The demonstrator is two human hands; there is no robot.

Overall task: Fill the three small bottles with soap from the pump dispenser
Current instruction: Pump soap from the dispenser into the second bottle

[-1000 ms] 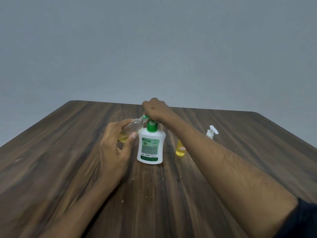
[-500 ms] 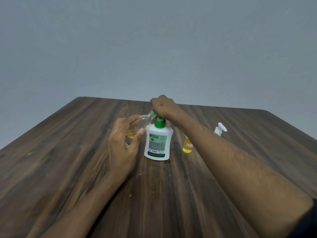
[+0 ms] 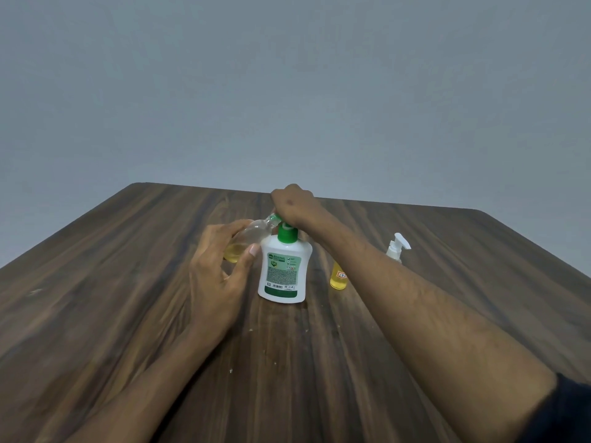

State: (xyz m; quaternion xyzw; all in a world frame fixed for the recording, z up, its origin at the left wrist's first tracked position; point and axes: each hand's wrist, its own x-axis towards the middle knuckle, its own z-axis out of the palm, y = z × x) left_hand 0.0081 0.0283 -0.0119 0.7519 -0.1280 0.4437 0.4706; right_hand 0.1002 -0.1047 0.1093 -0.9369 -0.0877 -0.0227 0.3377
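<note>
— Both hands are busy. See the left hand (image 3: 220, 276)? Its fingers and thumb are wrapped round a clear little bottle (image 3: 246, 243), tipped so its mouth sits by the green spout.

— And the right hand (image 3: 292, 203)?

— It's on top of the pump dispenser (image 3: 283, 270), fingers curled down over the green pump head. It looks like it's pushing. The dispenser stands upright in the middle of the surface (image 3: 96, 282).

— Is there soap in the little one?

— A bit of yellow at the bottom. Most of it looks empty, so I think more pumps are needed.

— What about the others?

— A yellow bottle (image 3: 338, 276) stands just right of the dispenser, partly behind the arm. It looks nearly full. A white spray top (image 3: 397, 247) shows farther back; I can't see its bottle.

— So how far along?

— Maybe one done, one started, one I can't tell.
</note>
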